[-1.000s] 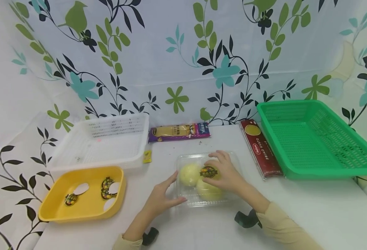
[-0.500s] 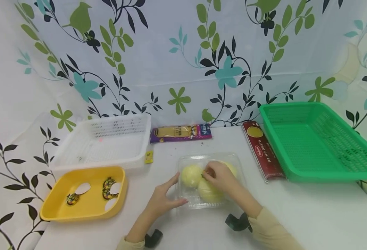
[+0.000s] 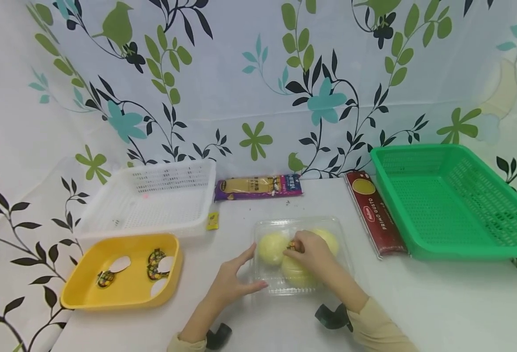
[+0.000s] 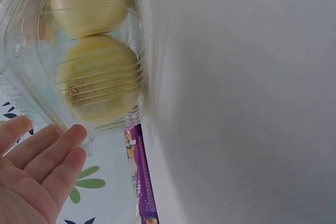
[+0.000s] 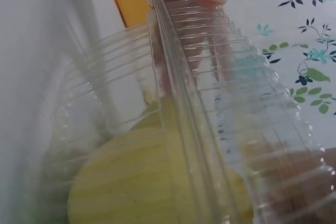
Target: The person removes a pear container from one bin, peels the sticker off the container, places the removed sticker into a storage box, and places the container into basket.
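Note:
A clear plastic clamshell box point(image 3: 328, 266) with three yellow round fruits point(image 3: 270, 248) lies on the white table. My left hand point(image 3: 251, 268) presses its straight fingers against the box's left side; in the left wrist view the left hand point(image 4: 37, 171) touches the box point(image 4: 31, 93) at a corner. My right hand point(image 3: 294, 247) rests on the lid with curled fingertips pinching a dark and yellow sticker point(image 3: 291, 244). In the right wrist view the ribbed lid point(image 5: 210, 103) fills the frame above a fruit point(image 5: 131, 182).
A yellow tray point(image 3: 117, 300) with peeled stickers sits front left, behind it a white basket point(image 3: 170, 178). A purple packet point(image 3: 258, 186) lies at the back. A red pasta box point(image 3: 374, 220) lies beside a green basket point(image 3: 460, 249) on the right.
My right hand went from lying flat on the lid to curling its fingertips over the sticker, now mostly covered. The left hand has stayed against the box.

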Available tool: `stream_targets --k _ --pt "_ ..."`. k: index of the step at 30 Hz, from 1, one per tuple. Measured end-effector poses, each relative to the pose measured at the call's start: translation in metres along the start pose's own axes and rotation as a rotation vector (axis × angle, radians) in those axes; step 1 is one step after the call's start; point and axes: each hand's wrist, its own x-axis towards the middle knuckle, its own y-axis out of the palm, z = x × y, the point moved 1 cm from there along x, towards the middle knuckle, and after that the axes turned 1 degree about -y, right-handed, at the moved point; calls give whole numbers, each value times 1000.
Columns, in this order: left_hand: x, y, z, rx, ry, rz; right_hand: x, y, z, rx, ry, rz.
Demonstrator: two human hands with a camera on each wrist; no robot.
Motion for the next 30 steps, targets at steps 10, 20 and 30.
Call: stream_targets --k 10,20,30 --pt "4 2 -4 6 -55 26 0 -3 1 -104 -138 -77" --pt "0 0 -5 -14 -68 25 -2 4 4 -186 -241 -106" --pt "0 0 -3 -29 -28 16 -2 2 3 -198 -184 -94"
